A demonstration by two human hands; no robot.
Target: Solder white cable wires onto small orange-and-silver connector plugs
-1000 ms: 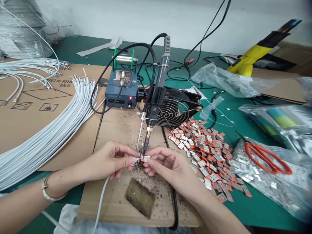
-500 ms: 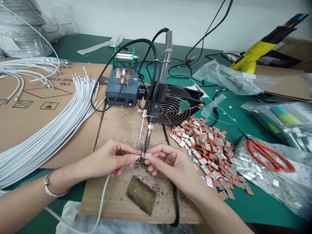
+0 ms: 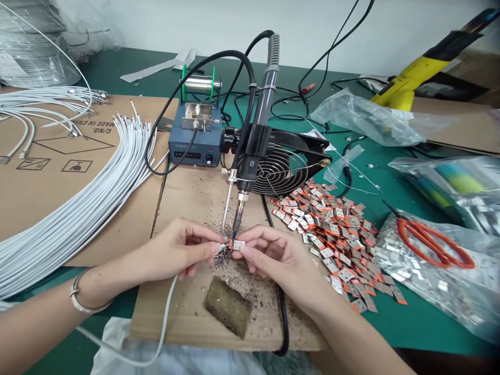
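Observation:
My left hand (image 3: 186, 249) pinches the end of a white cable (image 3: 169, 307), whose length hangs down toward the front edge. Between the thumb and fingers of my right hand (image 3: 269, 255) is a small USB connector (image 3: 238, 245), metal with an orange part. Cable end and connector meet under the tip of a soldering iron (image 3: 239, 213), which is clamped upright on a stand. A thin metal solder feed tube (image 3: 227, 205) points at the same spot. Just below my hands lies a worn brown sponge (image 3: 228, 307). Whether the wires touch the contacts is too small to tell.
Loose USB connectors (image 3: 339, 234) are heaped on the right, beside orange-handled scissors (image 3: 433, 242) on a plastic bag. A bundle of white cables (image 3: 97, 208) covers the left. Behind stand a blue solder feeder (image 3: 195, 140), a black fan (image 3: 281, 169) and a yellow heat gun (image 3: 414, 73).
The view has shifted slightly. Both hands keep their grip on the cable and the connector, at nearly the same place under the iron's tip.

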